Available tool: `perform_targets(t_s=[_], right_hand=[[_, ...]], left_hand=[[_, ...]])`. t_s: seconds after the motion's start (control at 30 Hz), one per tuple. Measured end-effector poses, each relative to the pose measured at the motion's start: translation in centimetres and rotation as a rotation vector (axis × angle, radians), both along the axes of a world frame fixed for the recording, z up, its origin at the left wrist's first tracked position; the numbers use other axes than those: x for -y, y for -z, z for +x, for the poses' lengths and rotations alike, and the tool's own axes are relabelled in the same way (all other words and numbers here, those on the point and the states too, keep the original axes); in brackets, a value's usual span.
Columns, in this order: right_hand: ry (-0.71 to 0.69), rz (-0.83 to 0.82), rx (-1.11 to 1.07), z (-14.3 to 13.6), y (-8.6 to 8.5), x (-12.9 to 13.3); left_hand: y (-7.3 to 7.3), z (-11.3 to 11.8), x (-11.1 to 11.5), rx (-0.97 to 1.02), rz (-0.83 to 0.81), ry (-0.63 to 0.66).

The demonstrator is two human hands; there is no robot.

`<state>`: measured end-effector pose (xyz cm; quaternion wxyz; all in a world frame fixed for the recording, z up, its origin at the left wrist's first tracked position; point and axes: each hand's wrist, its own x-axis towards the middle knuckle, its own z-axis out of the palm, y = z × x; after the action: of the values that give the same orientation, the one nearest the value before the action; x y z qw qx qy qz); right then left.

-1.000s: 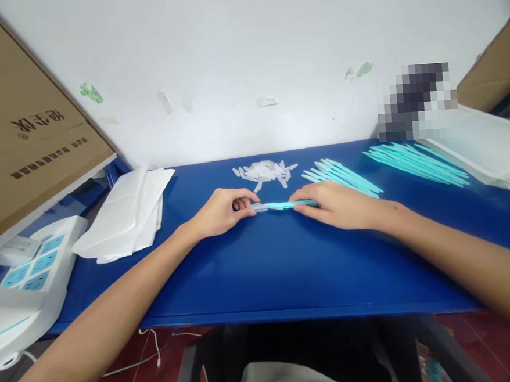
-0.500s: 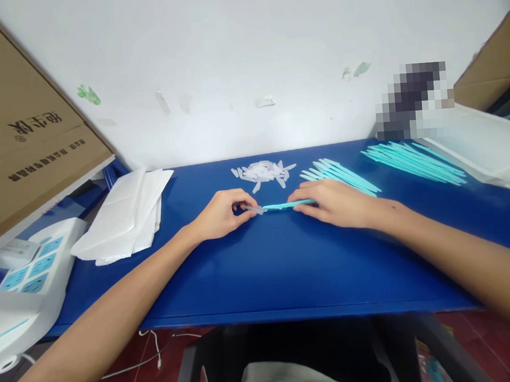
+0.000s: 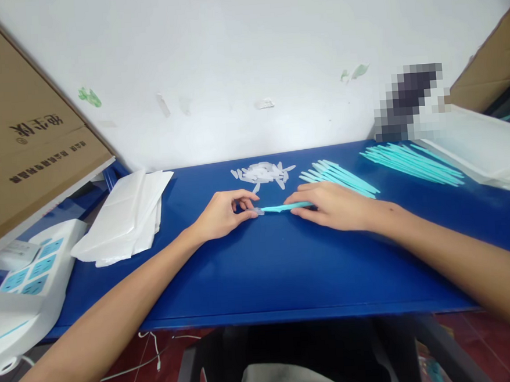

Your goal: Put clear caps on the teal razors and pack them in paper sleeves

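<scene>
My right hand (image 3: pixel 321 204) pinches a thin turquoise stick (image 3: pixel 278 208) that lies level just above or on the blue table (image 3: pixel 260 272). Its free end points left and meets a small translucent cap (image 3: pixel 259 211). Around that cap are the thumb and fingertips of my left hand (image 3: pixel 230 213), the index finger a little raised. How far the cap covers the stick's end is too small to tell. Beyond my hands lies a loose pile of similar translucent caps (image 3: pixel 260 172). A bunch of turquoise sticks (image 3: pixel 341 178) rests just behind my right hand.
More turquoise sticks (image 3: pixel 413 165) lie to the right, beside a whitish translucent bin (image 3: pixel 488 151). White plastic bags (image 3: pixel 121 218) are stacked at the left. A white power strip (image 3: pixel 46 275) and a large cardboard box (image 3: pixel 31 113) stand farther left. A white wall (image 3: pixel 228 59) closes the back.
The translucent cap and the turquoise stick's tip have shifted slightly left, closer into my left fingers. My left index finger has lifted a little; my right hand has edged left.
</scene>
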<state>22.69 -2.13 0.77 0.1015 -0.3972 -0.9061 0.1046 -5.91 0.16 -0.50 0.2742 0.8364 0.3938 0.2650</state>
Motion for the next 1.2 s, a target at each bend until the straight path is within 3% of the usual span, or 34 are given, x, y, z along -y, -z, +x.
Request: perform_targets(t_s=[0.47,0.77,0.87,1.03,1.2], right_hand=[[-0.024,0.023,-0.005,-0.1,-0.1,0.2],[0.000,0.069,0.007,-2.3,0.3,1.6],[0.025,0.059,-0.036,-2.2,0.3,1.4],[-0.020,-0.051,-0.200,-1.4,-0.2,1.0],[-0.076,-0.157,-0.282,-1.5,-0.7,1.4]], left_hand=[[-0.2,-0.1,0.0,-0.045,0.010,-0.005],[0.4,1.1,0.9,0.020,0.022,0.050],[0.5,1.0,0.7,-0.040,0.127,0.066],[0.0,0.1,0.4,-0.319,0.385,0.149],[-0.3,0.2,1.1,-0.331,0.396,0.183]])
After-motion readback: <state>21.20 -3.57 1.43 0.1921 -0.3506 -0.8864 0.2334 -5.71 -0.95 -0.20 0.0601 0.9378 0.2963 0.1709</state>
